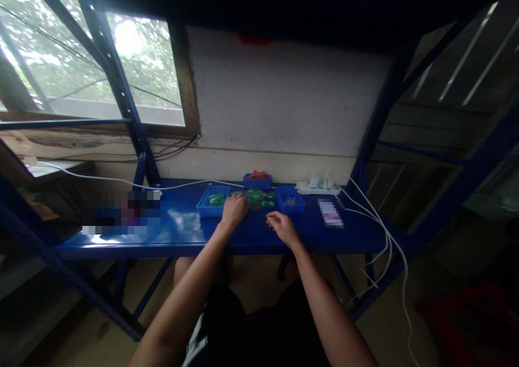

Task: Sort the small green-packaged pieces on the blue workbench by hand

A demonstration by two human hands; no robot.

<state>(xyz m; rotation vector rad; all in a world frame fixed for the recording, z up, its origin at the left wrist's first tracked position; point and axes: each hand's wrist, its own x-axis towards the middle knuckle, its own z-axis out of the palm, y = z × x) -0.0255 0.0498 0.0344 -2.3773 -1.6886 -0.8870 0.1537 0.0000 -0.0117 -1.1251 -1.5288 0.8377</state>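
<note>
Hands small and dim, left hand (234, 209) fingers hidden in green pile (259, 198), right hand (283, 227) fingers curled, grip unclear.

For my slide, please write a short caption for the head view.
Left hand rests by green parts between blue trays; right hand hovers over the blue table.

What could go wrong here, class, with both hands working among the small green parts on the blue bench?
1. The loose green parts lie heaped between bins; the left hand resting there could sweep some off the blue bench.
2. White cables hang over the bench's right edge from the power strip; the right hand or a leg might snag them.
</note>
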